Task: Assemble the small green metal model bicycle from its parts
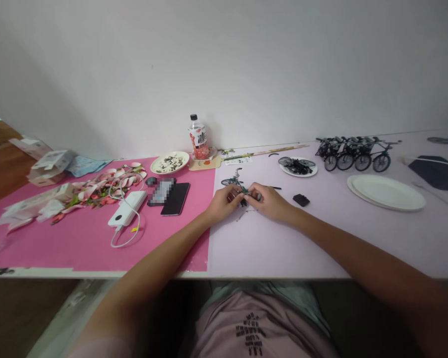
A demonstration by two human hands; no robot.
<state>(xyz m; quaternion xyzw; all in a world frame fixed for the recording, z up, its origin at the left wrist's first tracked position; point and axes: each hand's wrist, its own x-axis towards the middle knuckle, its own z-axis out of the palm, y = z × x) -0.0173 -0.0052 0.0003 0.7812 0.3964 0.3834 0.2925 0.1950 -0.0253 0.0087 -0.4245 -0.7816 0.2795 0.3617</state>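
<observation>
A small dark green model bicycle (pixel 229 181) lies partly behind my fingers on the pale table. My left hand (pixel 225 202) pinches it from the left, and my right hand (pixel 268 200) grips its green part from the right, fingertips close together. The piece between the hands is partly hidden. Beyond my right hand sits a white plate (pixel 310 173) of black parts. Several finished-looking model bicycles (pixel 353 153) stand in a row at the back right. A small black block (pixel 301 200) rests right of my right hand.
Two phones (pixel 175 199), a white power bank (pixel 127 209) with a cable, petals (pixel 93 190) and a plate of small pieces (pixel 169 163) occupy the pink left side. A bottle (pixel 199 139) stands by the wall. White oval plates (pixel 386 192) lie right.
</observation>
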